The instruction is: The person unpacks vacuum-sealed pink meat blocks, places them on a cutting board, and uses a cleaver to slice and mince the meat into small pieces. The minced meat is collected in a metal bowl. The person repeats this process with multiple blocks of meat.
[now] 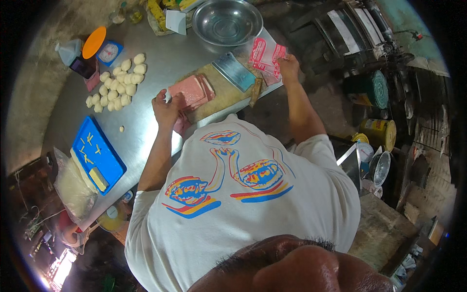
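Note:
My left hand [168,107] rests at the left edge of a stack of square pink meat slices [188,91], its fingers against the slices; how firmly they hold is unclear. The stack lies on a worn cutting board [204,109]. In my right hand [289,67] is a clear plastic package with red printing [265,54], pinched by its edge over the board's right end. Between the hands, a wide-bladed cleaver [235,71] lies flat on the board, its wooden handle [256,92] towards me.
Dough balls [118,85] sit left on the metal table [146,43], near a blue scale [109,53]. A blue tray [98,149] holds pale strips and a block [98,179]. A metal bowl [228,23] stands at the back. Buckets [377,133] stand off the table at right.

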The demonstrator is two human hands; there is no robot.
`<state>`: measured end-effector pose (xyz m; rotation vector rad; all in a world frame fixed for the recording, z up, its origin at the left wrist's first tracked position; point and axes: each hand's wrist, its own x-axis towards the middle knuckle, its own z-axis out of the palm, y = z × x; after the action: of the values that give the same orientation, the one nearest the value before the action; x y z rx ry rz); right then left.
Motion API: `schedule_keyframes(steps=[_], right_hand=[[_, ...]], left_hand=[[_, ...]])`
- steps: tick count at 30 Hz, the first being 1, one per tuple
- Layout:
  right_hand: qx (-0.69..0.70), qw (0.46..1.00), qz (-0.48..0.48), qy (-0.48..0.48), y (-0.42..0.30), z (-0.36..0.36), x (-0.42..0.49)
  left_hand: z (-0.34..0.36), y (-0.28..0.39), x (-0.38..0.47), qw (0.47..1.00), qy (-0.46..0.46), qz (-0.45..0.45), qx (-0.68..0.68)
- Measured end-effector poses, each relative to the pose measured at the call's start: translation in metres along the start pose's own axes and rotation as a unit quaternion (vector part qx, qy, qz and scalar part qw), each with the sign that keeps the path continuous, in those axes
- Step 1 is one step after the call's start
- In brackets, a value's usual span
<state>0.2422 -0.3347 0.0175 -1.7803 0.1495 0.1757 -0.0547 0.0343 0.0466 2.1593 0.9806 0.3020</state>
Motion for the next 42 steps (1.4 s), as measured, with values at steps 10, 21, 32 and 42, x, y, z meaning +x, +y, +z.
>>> schedule_keyframes(steps=[10, 21, 32, 42], right_hand=[[-0.592, 0.784, -0.040, -0.180, -0.015, 0.006, 0.042], [-0.549, 0.807, -0.187, -0.110, 0.010, 0.008, -0.003], [0.024, 0.989, -0.027, 0.142, 0.043, -0.056, 0.030], [0.356, 0.925, 0.082, 0.107, 0.045, -0.143, -0.051]], left_hand=[[-0.025, -0.053, -0.020, 0.997, 0.071, -0.019, -0.024], [-0.054, -0.086, -0.048, 0.985, 0.168, 0.013, -0.044], [-0.061, -0.081, -0.011, 0.980, 0.176, 0.068, -0.065], [-0.005, 0.048, 0.026, 0.966, 0.091, 0.132, -0.204]])
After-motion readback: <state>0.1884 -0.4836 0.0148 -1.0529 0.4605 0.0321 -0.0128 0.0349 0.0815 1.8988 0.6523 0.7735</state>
